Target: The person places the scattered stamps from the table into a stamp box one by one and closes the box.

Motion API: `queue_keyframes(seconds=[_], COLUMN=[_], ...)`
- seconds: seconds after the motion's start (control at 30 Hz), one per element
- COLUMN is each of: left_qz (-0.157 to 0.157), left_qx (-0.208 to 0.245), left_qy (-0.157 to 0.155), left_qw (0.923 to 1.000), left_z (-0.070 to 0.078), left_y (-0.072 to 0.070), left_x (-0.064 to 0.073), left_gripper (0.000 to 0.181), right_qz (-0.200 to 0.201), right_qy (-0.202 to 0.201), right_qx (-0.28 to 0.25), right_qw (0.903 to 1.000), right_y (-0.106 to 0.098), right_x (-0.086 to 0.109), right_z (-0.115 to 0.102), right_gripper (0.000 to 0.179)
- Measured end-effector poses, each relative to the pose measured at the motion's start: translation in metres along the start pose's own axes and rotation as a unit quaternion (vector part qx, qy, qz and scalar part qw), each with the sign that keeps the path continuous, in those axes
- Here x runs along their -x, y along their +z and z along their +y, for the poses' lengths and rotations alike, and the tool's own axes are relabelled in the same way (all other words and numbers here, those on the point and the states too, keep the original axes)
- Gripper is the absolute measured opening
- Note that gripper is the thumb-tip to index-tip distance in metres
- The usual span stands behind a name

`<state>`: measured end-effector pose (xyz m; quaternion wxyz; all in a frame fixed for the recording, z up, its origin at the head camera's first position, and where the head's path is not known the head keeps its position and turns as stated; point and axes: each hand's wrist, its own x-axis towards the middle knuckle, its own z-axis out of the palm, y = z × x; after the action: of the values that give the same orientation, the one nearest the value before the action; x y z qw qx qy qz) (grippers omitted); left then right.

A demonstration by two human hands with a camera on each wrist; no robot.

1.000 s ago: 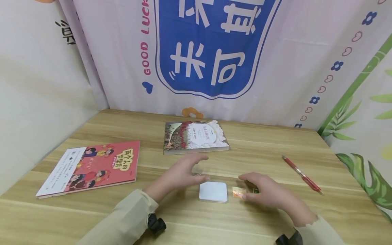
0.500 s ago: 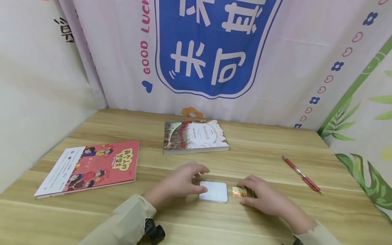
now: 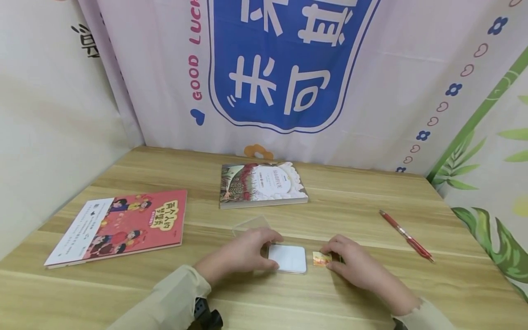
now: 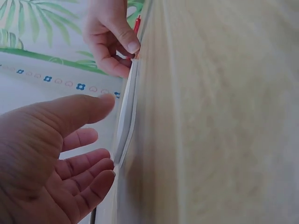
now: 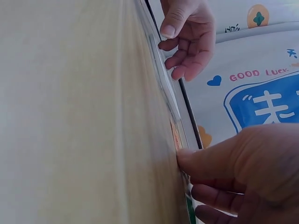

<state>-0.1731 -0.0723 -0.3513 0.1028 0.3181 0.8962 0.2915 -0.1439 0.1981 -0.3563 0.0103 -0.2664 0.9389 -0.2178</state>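
Observation:
A white rounded-square pad (image 3: 288, 258), seemingly in a clear flat case, lies on the table. My left hand (image 3: 251, 252) is at its left edge, thumb and fingers spread and relaxed around the corner; in the left wrist view the thumb stands apart from the case. Just right of the pad lies a small orange-yellow picture card (image 3: 319, 258). My right hand (image 3: 360, 266) has its thumb and index fingertip at the card's near and far edges, pinching it lightly. A green-edged small piece (image 5: 190, 207) shows under the right fingers, mostly hidden.
A thin clear sheet (image 3: 247, 224) lies behind my left hand. A red picture book (image 3: 144, 220) lies at left, another book (image 3: 264, 184) behind the pad, and a red pen (image 3: 406, 236) at right. A printed cloth (image 3: 165, 114) hangs at the table's back edge.
My left hand has come down to the left edge of the white pad, uncovering the clear sheet. My right thumb and index finger have closed in on the small card.

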Motion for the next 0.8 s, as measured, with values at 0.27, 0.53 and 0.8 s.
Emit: queue_keyframes(seconds=[0.27,0.53,0.8], left_qz=[0.001,-0.003,0.004], left_qx=[-0.008,-0.011,0.002], left_qy=[0.008,0.012,-0.008], left_qw=[0.9999,0.9999,1.0000], left_z=[-0.004,-0.004,-0.005], left_y=[0.002,0.002,0.006], left_x=[-0.002,-0.001,0.003], left_gripper=[0.053,0.050,0.045], right_qz=[-0.018,-0.035,-0.040], right_qy=[0.065,0.128,0.143], right_qx=[-0.099,-0.175,-0.197], right_qw=[0.9928,0.9757,0.9692], right_y=[-0.001,-0.002,-0.002], right_x=[-0.008,-0.014,-0.017], right_z=[0.008,0.011,0.012], right_gripper=[0.018,0.021,0.022])
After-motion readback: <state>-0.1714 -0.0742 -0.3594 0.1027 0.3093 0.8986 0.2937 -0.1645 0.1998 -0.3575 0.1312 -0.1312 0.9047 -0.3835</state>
